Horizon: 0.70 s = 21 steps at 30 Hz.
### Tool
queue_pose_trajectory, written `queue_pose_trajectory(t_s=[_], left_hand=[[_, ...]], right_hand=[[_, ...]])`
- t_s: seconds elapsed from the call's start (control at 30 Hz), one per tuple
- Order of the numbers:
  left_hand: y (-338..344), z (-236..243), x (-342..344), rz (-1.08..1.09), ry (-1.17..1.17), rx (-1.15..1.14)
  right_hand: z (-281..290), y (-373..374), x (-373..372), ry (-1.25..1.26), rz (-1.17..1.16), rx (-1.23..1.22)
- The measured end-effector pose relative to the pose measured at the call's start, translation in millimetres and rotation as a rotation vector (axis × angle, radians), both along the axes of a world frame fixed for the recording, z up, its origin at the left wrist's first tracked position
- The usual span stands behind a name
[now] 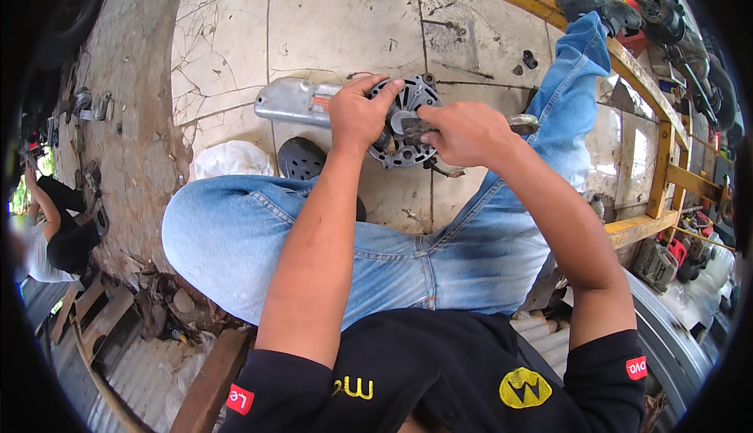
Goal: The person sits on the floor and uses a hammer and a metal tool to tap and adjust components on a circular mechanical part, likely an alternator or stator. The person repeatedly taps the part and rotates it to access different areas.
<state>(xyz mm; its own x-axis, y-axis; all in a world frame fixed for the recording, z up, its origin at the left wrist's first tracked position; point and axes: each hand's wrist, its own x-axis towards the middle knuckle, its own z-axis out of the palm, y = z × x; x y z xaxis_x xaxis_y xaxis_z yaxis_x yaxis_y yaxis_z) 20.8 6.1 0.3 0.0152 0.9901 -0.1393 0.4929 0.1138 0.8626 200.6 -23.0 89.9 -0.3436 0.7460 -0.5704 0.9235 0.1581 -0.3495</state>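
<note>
A round, slotted metal housing (407, 155), like an alternator's end cover, sits on the tiled floor between my legs. My left hand (359, 115) grips its left rim, thumb on top and fingers over the far edge. Held across the housing by my right hand (471, 133) is a hand tool (524, 125); its flat, dark part lies over the housing's centre and its rounded end sticks out past my wrist. The closed fingers hide its middle, so its exact kind is unclear. Just left of the housing lies a long silver metal cover (292, 102), partly behind my left hand.
Near my bent left knee are a black round slotted part (300, 158) and a white plastic bag (233, 160). A yellow metal frame (647, 88) runs along the right, with machine parts (667, 21) beyond it. Another person (55, 233) is at the far left.
</note>
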Motion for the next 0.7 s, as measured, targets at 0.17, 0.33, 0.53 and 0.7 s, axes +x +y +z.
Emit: queue_pose_trajectory(t_s=[0.17,0.33,0.53,0.7], left_hand=[[0.8,0.3,-1.9,0.0,-0.008,-0.015],[1.9,-1.5,0.5,-0.003,0.014,0.012],[3.8,-2.2,0.4,-0.005,-0.028,-0.008],[2.6,3.3,0.3,-0.001,-0.004,-0.032]], right_hand=[[-0.1,4.2,-1.2,0.013,0.037,0.004],[-2.9,0.9,4.3,0.028,0.024,0.011],[-1.8,2.9,3.3,0.01,0.014,0.017],[0.6,6.2,2.0,-0.005,0.051,0.009]])
